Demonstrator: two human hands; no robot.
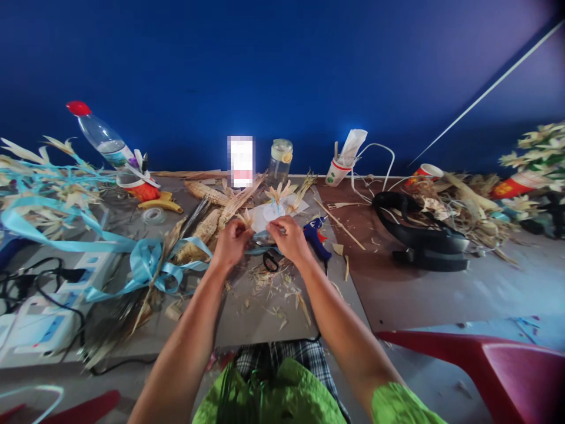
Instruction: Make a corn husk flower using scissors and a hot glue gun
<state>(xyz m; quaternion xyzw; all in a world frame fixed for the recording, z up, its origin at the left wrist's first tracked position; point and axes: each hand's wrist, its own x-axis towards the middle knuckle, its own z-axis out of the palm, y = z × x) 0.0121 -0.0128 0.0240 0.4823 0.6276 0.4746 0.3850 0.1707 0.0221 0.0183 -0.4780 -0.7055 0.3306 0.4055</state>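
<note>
My left hand [233, 238] is closed in a pinch at the middle of the table. A pale husk piece [245, 219] shows just behind its fingertips; I cannot tell whether they grip it. Just to the right, my right hand [289, 237] also pinches, and what lies in its fingers is too small to make out. Behind the hands, a husk flower [279, 193] with a light blue base lies by a white sheet [300, 205]. Black-handled scissors [271, 262] rest below the hands, partly hidden. A blue glue gun [316, 238] lies beside my right hand.
Dried corn cobs [206, 193] and light blue ribbon [148, 262] lie to the left, near a power strip [82, 277]. A lit phone [241, 162], a glass jar [281, 162] and a paper cup [339, 171] stand behind. A black headset-like device [424, 232] sits right.
</note>
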